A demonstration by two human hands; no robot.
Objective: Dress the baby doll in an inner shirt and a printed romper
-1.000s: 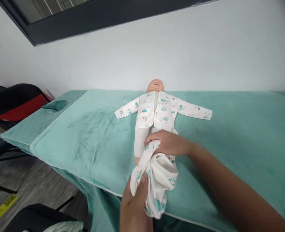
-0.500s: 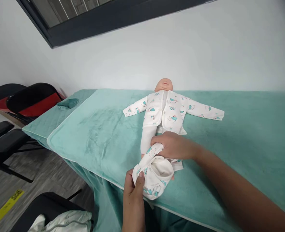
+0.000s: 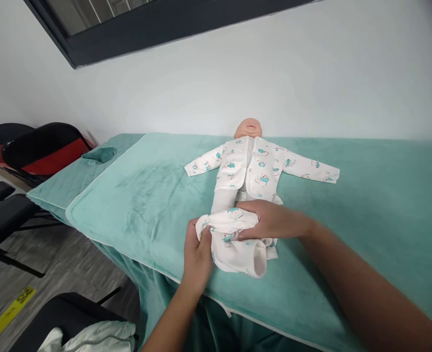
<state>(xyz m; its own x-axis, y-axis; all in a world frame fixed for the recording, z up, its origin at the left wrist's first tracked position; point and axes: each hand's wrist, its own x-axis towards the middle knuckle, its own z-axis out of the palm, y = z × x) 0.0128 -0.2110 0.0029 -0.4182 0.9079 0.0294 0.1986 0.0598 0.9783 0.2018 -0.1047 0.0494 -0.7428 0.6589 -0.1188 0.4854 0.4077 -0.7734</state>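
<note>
A baby doll (image 3: 248, 128) lies on its back on the green-covered table (image 3: 157, 195). It wears a white printed jacket (image 3: 231, 164) whose sleeves stretch out to both sides, and white leggings or cloth on the leg. Across the doll's legs are white baby trousers (image 3: 234, 256) with the same print, bunched up. My left hand (image 3: 198, 252) grips the bunched edge at the left between thumb and fingers. On the right side, my right hand (image 3: 270, 220) pinches the same fabric. The doll's feet are hidden under the cloth.
Several black chairs (image 3: 47, 146) stand on the left, two with red parts. At the lower left, a black chair (image 3: 43, 322) bears a pale cloth (image 3: 98, 337). A white wall (image 3: 311, 73) with a dark window frame (image 3: 135, 41) rises behind the table.
My left hand has moved up and slightly left with the trousers. The fabric is now drawn across the doll's legs, and an open leg cuff points down to the right.
</note>
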